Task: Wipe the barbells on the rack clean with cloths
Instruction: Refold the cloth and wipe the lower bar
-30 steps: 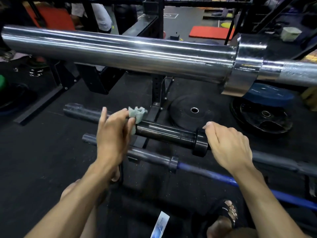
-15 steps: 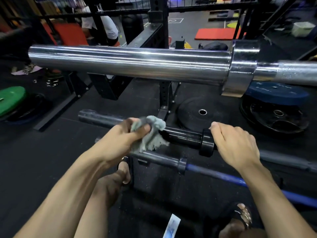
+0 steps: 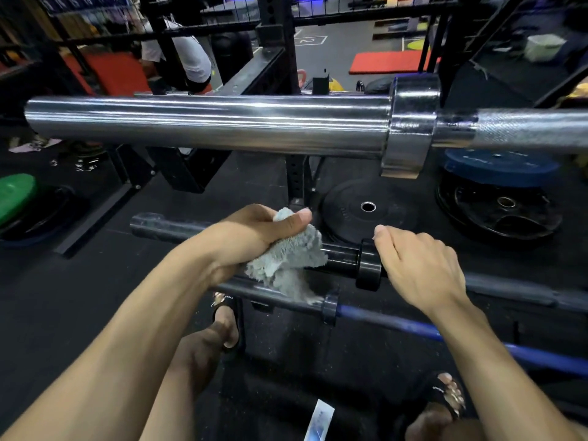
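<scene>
Gripped in the left hand [image 3: 241, 240] is a grey cloth [image 3: 288, 261], the thumb folded over its top and the fingers curled under it, so that the cloth is bunched against the sleeve of the black barbell [image 3: 339, 253]; the loose lower part of the cloth hangs down in front of the bar below. By the right hand [image 3: 420, 265] the same black barbell is held just right of its collar, the fingers curled over the bar and the thumb laid along the collar's upper edge. Across the upper part of the view a chrome barbell [image 3: 206, 124] is seen lying level, its thick sleeve to the left, its wide collar to the right and its knurled shaft beyond that. Behind it black rack uprights [image 3: 280, 33] are seen. Below the black barbell, and nearer the wearer, a third bar with a blue shaft [image 3: 397, 326] is laid slanting down to the right. On the dark rubber floor a black plate [image 3: 350, 205] is laid flat, with a blue plate [image 3: 496, 168] stacked over further black plates to the right and a green plate [image 3: 14, 195] at the left edge. Two sandalled feet are seen at the bottom, with a small white and blue strip [image 3: 319, 423] on the floor between them
</scene>
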A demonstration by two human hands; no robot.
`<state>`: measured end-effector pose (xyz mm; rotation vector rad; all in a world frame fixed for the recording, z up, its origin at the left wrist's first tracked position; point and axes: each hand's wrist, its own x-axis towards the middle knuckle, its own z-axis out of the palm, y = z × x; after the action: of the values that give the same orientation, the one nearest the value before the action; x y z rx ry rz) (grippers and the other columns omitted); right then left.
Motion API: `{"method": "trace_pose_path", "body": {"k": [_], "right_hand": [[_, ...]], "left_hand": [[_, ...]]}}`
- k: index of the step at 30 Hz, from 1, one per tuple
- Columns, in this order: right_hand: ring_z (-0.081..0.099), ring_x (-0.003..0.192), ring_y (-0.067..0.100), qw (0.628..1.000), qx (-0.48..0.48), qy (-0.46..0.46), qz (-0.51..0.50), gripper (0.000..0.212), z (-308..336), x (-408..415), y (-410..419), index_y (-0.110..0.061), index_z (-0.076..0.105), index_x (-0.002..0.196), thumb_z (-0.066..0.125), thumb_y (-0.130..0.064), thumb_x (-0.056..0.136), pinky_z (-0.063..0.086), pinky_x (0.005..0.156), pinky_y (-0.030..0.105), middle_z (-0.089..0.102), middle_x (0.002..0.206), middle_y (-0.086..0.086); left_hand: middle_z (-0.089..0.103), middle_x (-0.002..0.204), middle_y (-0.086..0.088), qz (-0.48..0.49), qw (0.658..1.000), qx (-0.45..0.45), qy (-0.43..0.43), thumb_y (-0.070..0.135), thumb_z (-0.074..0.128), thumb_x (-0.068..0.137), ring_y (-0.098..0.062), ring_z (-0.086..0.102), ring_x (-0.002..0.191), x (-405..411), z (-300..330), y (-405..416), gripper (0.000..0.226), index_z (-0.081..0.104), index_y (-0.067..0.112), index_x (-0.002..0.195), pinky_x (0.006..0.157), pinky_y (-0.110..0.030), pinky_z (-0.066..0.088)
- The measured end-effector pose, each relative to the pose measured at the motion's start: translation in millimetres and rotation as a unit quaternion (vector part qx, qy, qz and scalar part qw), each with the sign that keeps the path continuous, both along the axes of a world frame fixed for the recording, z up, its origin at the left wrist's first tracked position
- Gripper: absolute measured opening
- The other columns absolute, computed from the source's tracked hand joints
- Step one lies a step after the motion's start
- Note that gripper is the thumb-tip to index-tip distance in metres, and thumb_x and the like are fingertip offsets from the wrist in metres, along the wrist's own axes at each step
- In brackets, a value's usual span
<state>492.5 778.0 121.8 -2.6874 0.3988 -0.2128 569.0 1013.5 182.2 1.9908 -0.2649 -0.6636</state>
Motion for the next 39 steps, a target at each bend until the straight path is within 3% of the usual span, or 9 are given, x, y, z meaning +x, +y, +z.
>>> {"method": "trace_pose_path", "body": {"k": [4,7,15,18,21,23,31,37,39], "right_hand": [[0.044,0.059,0.026,1.000,0.000,0.003,0.003,0.051,-0.3,0.1,-1.0,-0.015,0.048,0.074,0.022,-0.043,0.107,0.035,0.067,0.042,0.054,0.063,0.002],[0.043,0.060,0.030,1.000,0.003,0.005,-0.002,0.048,-1.0,0.2,-2.0,-0.016,0.048,0.075,0.022,-0.042,0.106,0.036,0.068,0.043,0.054,0.064,0.002],[0.047,0.067,0.038,1.000,-0.006,-0.006,0.009,0.049,-4.2,0.7,-1.0,-0.017,0.047,0.075,0.021,-0.045,0.106,0.037,0.069,0.043,0.054,0.064,0.002],[0.041,0.063,0.036,1.000,-0.018,-0.007,0.009,0.048,-5.6,0.9,-2.5,-0.017,0.049,0.079,0.020,-0.045,0.106,0.036,0.068,0.043,0.053,0.065,0.001],[0.042,0.061,0.033,1.000,-0.014,-0.007,0.008,0.049,-5.1,1.6,-3.3,-0.017,0.051,0.079,0.022,-0.044,0.106,0.036,0.068,0.042,0.053,0.062,0.001],[0.044,0.061,0.033,1.000,-0.014,-0.008,0.006,0.049,-5.2,2.2,-3.0,-0.017,0.051,0.077,0.022,-0.044,0.106,0.038,0.068,0.042,0.053,0.062,0.001],[0.046,0.060,0.031,0.999,-0.021,-0.019,0.014,0.047,-10.2,1.9,-4.3,-0.018,0.046,0.076,0.022,-0.044,0.106,0.035,0.066,0.041,0.053,0.061,-0.001],[0.048,0.062,0.038,0.998,-0.050,-0.036,0.021,0.043,-12.5,1.0,2.0,-0.018,0.038,0.077,0.018,-0.042,0.106,0.036,0.064,0.042,0.052,0.059,0.002],[0.046,0.063,0.039,0.998,-0.053,-0.042,0.018,0.043,-14.5,0.3,4.3,-0.020,0.037,0.081,0.009,-0.043,0.103,0.038,0.064,0.042,0.054,0.063,0.003]], "left_hand": [[0.077,0.099,-0.013,-0.037,0.996,-0.063,0.045,0.043,0.071,0.088,-0.025,0.073,0.087,-5.6,6.9,-9.7,0.044,0.073,0.003,0.106,0.074,-0.030,0.057],[0.076,0.082,-0.003,-0.074,0.992,0.036,-0.091,0.037,0.070,0.095,-0.024,0.072,0.073,-5.5,8.4,-22.5,0.021,0.075,0.018,0.089,0.071,-0.035,0.057],[0.076,0.083,-0.009,-0.039,0.992,-0.103,-0.057,0.040,0.063,0.097,-0.019,0.071,0.074,-11.9,8.3,-27.9,0.033,0.075,0.013,0.082,0.069,-0.028,0.052],[0.069,0.070,0.010,-0.025,0.990,-0.013,-0.141,0.043,0.061,0.099,-0.011,0.064,0.067,-3.1,-6.8,-28.9,0.035,0.067,0.025,0.071,0.064,-0.022,0.046],[0.067,0.103,0.009,-0.005,0.909,0.261,-0.324,0.053,0.057,0.097,-0.018,0.060,0.099,7.8,-34.5,-21.9,0.027,0.068,0.032,0.112,0.086,-0.033,0.046],[0.057,0.125,0.002,0.031,0.864,0.304,-0.401,0.048,0.050,0.102,-0.024,0.049,0.117,6.2,-47.8,-21.3,0.040,0.060,0.028,0.134,0.100,-0.039,0.040],[0.067,0.123,-0.003,-0.094,0.784,0.226,-0.571,0.034,0.027,0.110,-0.022,0.059,0.114,-28.0,-92.8,-53.7,0.049,0.063,0.010,0.132,0.116,-0.043,0.034],[0.069,0.092,-0.007,0.170,0.769,0.313,-0.531,0.023,0.030,0.107,-0.033,0.065,0.100,18.7,-90.3,34.0,0.042,0.068,0.012,0.094,0.108,-0.051,0.040],[0.068,0.095,-0.010,0.133,0.770,0.274,-0.561,0.017,0.036,0.103,-0.035,0.063,0.094,-1.7,-96.9,-15.0,0.034,0.069,0.011,0.094,0.096,-0.054,0.044]]}}
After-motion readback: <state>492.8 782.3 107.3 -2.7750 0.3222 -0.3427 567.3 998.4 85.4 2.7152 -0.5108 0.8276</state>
